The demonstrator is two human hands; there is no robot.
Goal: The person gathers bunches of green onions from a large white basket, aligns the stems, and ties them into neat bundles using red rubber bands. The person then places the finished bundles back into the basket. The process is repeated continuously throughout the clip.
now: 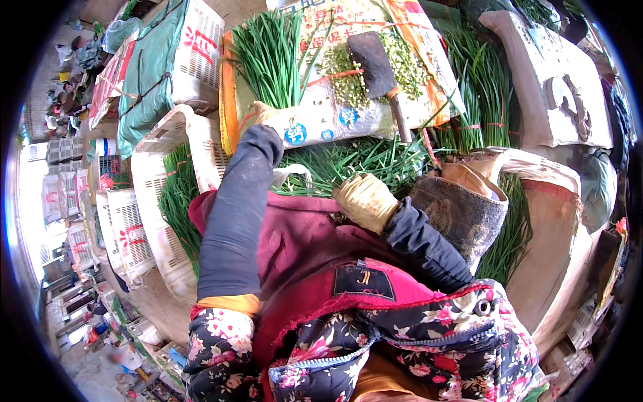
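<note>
My left hand (270, 113), in a pale glove, grips the cut base of a bunch of green garlic chives (271, 55) lying on a printed sack (326, 118). To the right on the same sack rests a cleaver (372, 65), its wooden handle towards me, among chopped pale stem bits (409, 65). My right hand (365, 201), in a yellowish glove, is low over my lap, fingers curled beside loose chives (346, 163) below the sack's edge. Its fingertips are hidden, so whether it holds anything is unclear.
White plastic crates with tied chives (181, 196) stand at my left. More bundles (477, 90) lie at the right, near a cloth-covered crate (547, 75). A dark fabric pouch (459, 211) sits by my right forearm. People and stacked crates appear farther off at the far left.
</note>
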